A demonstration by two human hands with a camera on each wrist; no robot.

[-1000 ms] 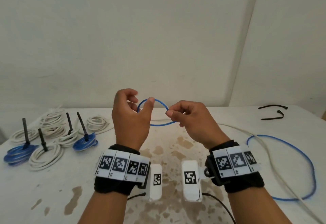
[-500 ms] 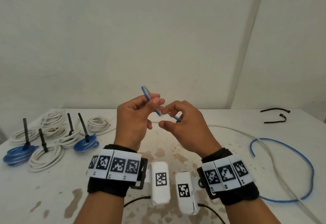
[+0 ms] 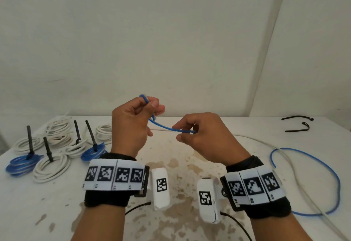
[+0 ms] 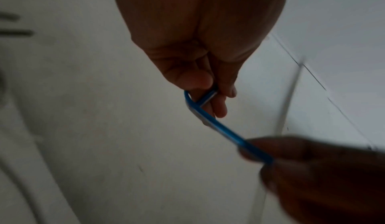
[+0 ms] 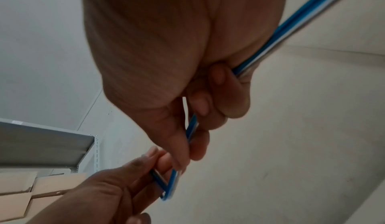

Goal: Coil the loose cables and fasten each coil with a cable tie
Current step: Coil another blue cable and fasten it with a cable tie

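**Above the tabletop: starting a blue coil**

Above the tabletop [image 3: 190,221] we pinch the blue cable [image 3: 165,127] in both hands: left hand [image 3: 131,126] at 10 o'clock grips the first loop, right hand [image 3: 201,136] feeds slack. A loosened pinch could spring the loop open.

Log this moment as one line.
coiling blue cable | left hand pinches loop | right hand pinches strand | no tie yet
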